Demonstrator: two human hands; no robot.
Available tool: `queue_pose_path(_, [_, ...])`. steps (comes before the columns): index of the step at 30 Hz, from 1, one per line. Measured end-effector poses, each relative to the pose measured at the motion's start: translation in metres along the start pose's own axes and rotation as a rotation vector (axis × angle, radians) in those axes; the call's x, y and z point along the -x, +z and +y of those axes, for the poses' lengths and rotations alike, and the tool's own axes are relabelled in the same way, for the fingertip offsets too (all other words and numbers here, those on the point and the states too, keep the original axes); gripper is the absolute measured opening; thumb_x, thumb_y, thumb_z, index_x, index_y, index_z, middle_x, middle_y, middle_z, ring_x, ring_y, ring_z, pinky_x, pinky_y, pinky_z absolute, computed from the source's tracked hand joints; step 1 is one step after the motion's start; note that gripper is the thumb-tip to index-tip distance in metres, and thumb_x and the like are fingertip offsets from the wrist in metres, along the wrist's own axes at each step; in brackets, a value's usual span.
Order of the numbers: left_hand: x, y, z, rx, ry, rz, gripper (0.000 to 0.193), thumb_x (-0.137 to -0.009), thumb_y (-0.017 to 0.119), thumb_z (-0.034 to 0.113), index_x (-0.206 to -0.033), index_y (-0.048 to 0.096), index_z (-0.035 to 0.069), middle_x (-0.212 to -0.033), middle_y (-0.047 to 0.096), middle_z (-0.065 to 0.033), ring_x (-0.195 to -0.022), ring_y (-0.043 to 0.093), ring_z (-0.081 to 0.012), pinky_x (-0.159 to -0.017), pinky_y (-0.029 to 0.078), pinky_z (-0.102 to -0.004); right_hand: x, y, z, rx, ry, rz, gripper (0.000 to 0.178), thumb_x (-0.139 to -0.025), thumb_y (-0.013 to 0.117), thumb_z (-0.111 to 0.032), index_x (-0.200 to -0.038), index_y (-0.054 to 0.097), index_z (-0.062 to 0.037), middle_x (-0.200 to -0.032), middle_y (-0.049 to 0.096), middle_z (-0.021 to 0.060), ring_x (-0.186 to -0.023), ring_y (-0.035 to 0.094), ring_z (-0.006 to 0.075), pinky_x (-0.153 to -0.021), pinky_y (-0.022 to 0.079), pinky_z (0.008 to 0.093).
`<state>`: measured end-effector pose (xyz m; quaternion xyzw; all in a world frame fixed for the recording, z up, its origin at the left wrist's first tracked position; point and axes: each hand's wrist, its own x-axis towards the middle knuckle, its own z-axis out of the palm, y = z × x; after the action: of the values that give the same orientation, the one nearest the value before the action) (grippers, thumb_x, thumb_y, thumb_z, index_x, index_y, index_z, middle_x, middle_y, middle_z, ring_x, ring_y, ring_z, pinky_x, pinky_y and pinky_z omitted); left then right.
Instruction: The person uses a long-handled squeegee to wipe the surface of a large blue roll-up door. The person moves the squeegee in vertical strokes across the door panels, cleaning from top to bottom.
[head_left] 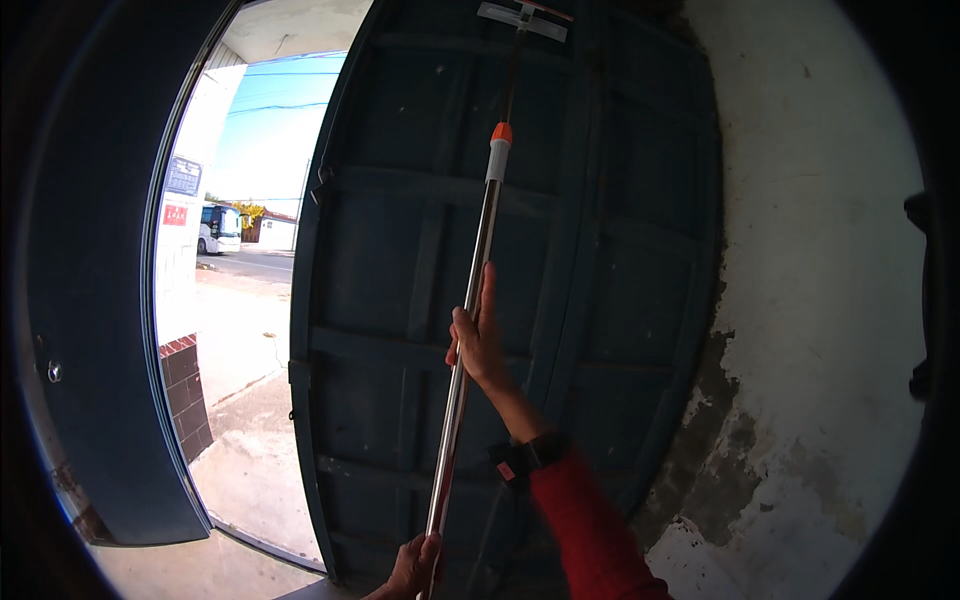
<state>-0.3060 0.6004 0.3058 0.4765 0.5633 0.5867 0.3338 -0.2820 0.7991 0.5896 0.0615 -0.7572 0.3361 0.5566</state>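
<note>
A long-handled squeegee [497, 160] with a silver telescopic pole slants up across the middle of the view. Its collar is grey and orange, and its flat T-shaped head [523, 18] is pale with an orange edge, up against or close to the upper part of a dark metal door [490, 400]. My right hand [478, 345] grips the pole about halfway along, its index finger pointing up the shaft. Lower down, at the bottom edge, my left hand [414, 566] is wrapped round the pole's lower part. Whether the head touches the door is hard to tell.
A second dark door leaf [90, 300] with a round knob stands at the left. Between the leaves, a bright doorway shows pavement [240, 420], a road and a white bus [219, 229]. A white wall [810, 300] with peeling plaster rises on the right.
</note>
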Motion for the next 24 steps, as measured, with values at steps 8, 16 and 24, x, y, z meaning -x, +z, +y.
queue_pose_path(8, [-0.054,0.027,0.091,0.173,0.357,-0.045,0.067,-0.103,0.039,0.069,-0.081,0.053,0.007,-0.056,0.053,-0.0018,-0.048,0.055,-0.0125,-0.046,0.042,-0.0284,-0.130,-0.060,-0.033,0.106,-0.017,0.064,0.083,-0.105,0.051,-0.016,-0.165,-0.003,-0.0301,-0.073,0.052,0.0033,-0.046,0.055,0.0099,-0.039,0.055,0.0279])
queue_pose_path(16, [0.003,0.020,-0.011,0.083,0.009,0.031,0.070,-0.101,0.039,0.072,-0.083,0.054,0.006,-0.056,0.054,-0.0031,-0.049,0.057,-0.0133,-0.047,0.043,-0.0293,0.011,-0.007,-0.006,0.014,0.068,0.008,0.082,-0.106,0.048,-0.019,-0.165,-0.008,-0.0274,-0.071,0.054,0.0028,-0.046,0.057,0.0099,-0.041,0.056,0.0274])
queue_pose_path(24, [0.062,-0.021,-0.046,0.067,-0.030,0.119,0.067,-0.102,0.042,0.069,-0.083,0.054,0.006,-0.058,0.054,-0.0024,-0.050,0.056,-0.0127,-0.047,0.043,-0.0292,0.079,0.056,-0.008,-0.083,0.069,-0.014,0.083,-0.105,0.046,-0.016,-0.164,-0.011,-0.0239,-0.076,0.057,0.0029,-0.048,0.054,0.0084,-0.041,0.056,0.0258])
